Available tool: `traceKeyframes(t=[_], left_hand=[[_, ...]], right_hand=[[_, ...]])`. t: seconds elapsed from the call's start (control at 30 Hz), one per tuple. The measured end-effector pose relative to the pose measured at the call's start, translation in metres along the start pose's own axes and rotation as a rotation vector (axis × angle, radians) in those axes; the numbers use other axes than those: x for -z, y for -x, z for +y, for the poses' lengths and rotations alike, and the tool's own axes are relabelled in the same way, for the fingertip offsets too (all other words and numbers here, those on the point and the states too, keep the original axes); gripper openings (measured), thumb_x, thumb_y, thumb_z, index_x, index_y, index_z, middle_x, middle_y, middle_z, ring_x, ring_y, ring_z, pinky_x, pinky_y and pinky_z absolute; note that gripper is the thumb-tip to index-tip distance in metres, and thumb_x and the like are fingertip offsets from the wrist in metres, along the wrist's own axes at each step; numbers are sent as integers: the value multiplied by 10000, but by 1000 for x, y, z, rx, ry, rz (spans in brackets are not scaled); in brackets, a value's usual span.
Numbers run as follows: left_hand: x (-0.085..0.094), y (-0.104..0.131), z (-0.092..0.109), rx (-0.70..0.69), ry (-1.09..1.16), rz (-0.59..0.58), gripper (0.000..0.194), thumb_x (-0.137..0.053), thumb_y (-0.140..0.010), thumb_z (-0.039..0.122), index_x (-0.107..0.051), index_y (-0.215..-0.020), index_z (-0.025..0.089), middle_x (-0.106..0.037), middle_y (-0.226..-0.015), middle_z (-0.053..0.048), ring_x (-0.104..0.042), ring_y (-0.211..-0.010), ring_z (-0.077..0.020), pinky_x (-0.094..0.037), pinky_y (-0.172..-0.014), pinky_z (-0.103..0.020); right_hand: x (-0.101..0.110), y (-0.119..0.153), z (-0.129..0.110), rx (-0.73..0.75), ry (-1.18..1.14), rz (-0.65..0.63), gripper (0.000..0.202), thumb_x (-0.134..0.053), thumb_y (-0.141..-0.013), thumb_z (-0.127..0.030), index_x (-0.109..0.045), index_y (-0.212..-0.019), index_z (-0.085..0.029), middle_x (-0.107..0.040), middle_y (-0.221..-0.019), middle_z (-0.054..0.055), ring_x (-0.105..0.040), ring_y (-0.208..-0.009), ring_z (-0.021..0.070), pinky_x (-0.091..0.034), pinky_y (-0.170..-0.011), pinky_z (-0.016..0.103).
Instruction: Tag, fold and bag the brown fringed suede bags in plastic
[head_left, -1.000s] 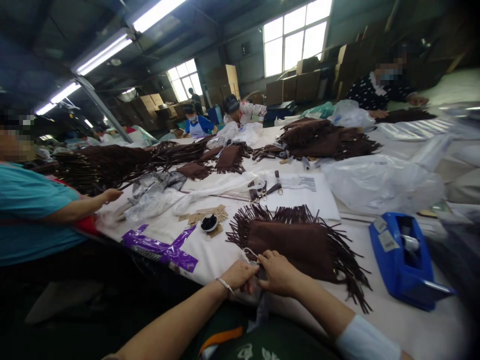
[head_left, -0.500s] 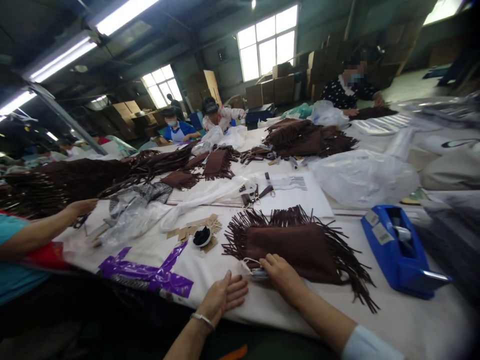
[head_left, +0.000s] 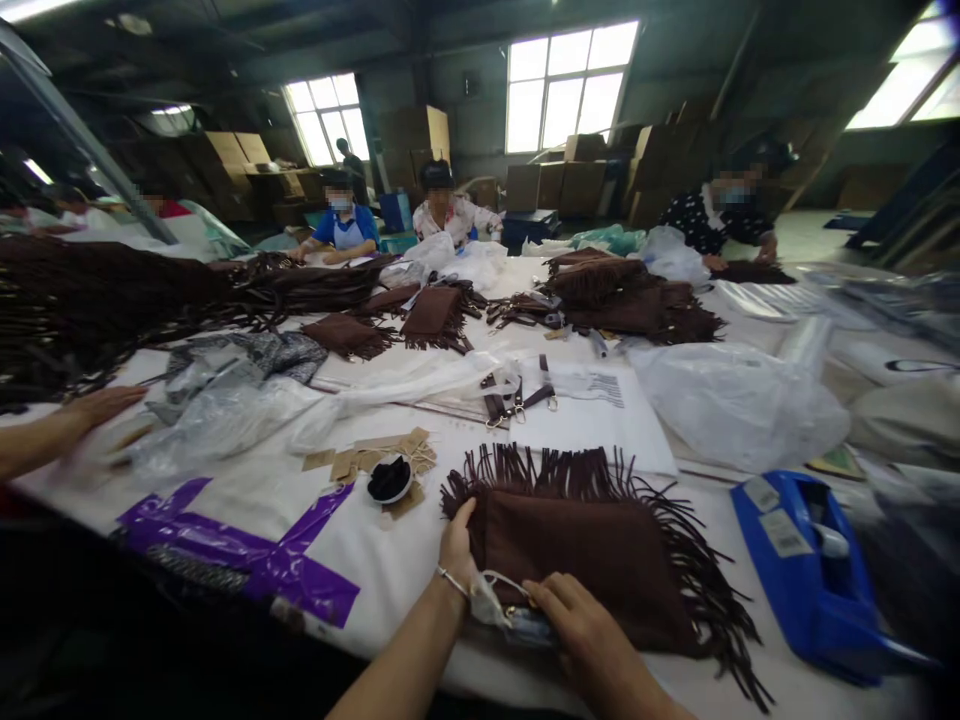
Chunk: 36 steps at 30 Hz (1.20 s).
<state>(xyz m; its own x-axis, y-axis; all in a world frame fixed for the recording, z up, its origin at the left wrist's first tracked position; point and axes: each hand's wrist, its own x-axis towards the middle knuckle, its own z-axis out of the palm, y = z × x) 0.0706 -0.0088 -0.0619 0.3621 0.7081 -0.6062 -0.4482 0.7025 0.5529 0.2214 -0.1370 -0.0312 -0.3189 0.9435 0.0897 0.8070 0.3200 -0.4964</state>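
A dark brown fringed bag (head_left: 577, 550) lies flat on the table in front of me, its strands spread along the far and right sides. My left hand (head_left: 457, 550) grips its left edge, thumb on top, the other fingers mostly hidden. At the near edge, my right hand (head_left: 581, 625) has its fingers curled over the bag, close to a white cord loop (head_left: 504, 578) and some clear plastic wrapping (head_left: 487, 605). What lies under the right fingers is partly hidden.
A blue tape dispenser (head_left: 814, 570) stands right of the bag. To the left are a small white bowl (head_left: 411, 490) of black pieces, brown tags (head_left: 360, 460) and purple tape (head_left: 300, 575). Leather straps (head_left: 495, 405) and plastic bags (head_left: 742, 405) lie beyond. A co-worker's hand (head_left: 105, 405) is far left.
My left hand has moved from the bare table up to the bag's left edge and taken hold of it. My right hand stays at the near edge. The view has tilted and shifted.
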Motion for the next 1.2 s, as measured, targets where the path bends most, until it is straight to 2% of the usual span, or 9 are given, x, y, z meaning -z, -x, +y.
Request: traceKeyframes(t=[0.2, 0.27, 0.4, 0.47, 0.67, 0.8, 1.0, 1.1, 1.2], left_hand=[[6, 13, 9, -418, -39, 174, 373, -466, -860, 386, -605, -1104, 141, -648, -1128, -93, -551, -1131, -256, -415, -1007, -417], [3, 19, 6, -563, -430, 132, 386, -479, -867, 373, -563, -1179, 161, -557, -1273, -76, -445, -1242, -244, -311, -1091, -408], [-10, 23, -12, -703, -1368, -288, 587, -550, -826, 272, -344, -1375, 234, -285, -1471, -42, -191, -1373, -248, -126, -1150, -479], [-14, 22, -21, -780, -1641, -322, 667, -541, -824, 234, -234, -1415, 252, -213, -1495, -43, -138, -1384, -249, -143, -1140, -507], [-8, 10, -31, -948, -1964, -235, 651, -443, -896, 294, -91, -1441, 241, -207, -1496, -80, -156, -1377, -264, -230, -1099, -552], [-8, 4, -28, -1019, -2057, -260, 670, -433, -901, 299, -48, -1444, 223, -251, -1479, -118, -194, -1365, -289, -269, -1063, -595], [-48, 27, -44, -1100, -2089, -475, 671, -430, -889, 209, -50, -1442, 191, -226, -1489, -111, -151, -1379, -256, -288, -1081, -534], [-78, 35, -68, -1079, -2169, -707, 772, -490, -771, 107, -108, -1439, 169, -160, -1506, -96, -108, -1385, -275, -283, -1089, -523], [-97, 31, -92, -1112, -2225, -728, 874, -465, -617, 9, -169, -1430, 137, -116, -1510, -105, -78, -1382, -306, -281, -1088, -533]], right_hand=[[-18, -1, 11, 38, 5, -71, 645, -429, -654, 34, -495, -1236, -236, -599, -1052, 47, -527, -951, 194, -462, -878, 313], [-20, -1, 12, 71, 12, -94, 562, -551, -729, -95, -474, -1268, -233, -605, -1076, 58, -529, -972, 222, -460, -890, 348], [-5, 3, 17, 213, -26, -148, 653, -632, -724, -539, -482, -1270, -214, -611, -1118, 91, -538, -1023, 257, -443, -926, 392], [10, 9, 26, 247, -69, -163, 532, -522, -821, -525, -473, -1275, -253, -604, -1166, 61, -526, -1081, 210, -412, -968, 348], [47, 27, 101, -151, 124, 74, 545, -418, -904, -420, -237, -1409, -326, -291, -1479, 14, -199, -1371, 240, -214, -1101, 500], [68, 49, 150, -478, 117, 338, 462, -375, -923, -367, -363, -1367, -238, -357, -1444, 67, -229, -1362, 241, -230, -1098, 506], [63, 102, 122, -644, -668, 788, 389, -388, -908, -441, -534, -1201, -231, -554, -1258, 77, -506, -1167, 219, -384, -1027, 432], [40, 125, 96, -819, -1129, 857, 421, -407, -881, -518, -579, -1070, -183, -642, -1057, 97, -617, -981, 229, -482, -908, 414], [23, 141, 84, -906, -1384, 814, 455, -482, -831, -561, -597, -1002, -155, -668, -958, 104, -636, -937, 239, -483, -900, 411]])
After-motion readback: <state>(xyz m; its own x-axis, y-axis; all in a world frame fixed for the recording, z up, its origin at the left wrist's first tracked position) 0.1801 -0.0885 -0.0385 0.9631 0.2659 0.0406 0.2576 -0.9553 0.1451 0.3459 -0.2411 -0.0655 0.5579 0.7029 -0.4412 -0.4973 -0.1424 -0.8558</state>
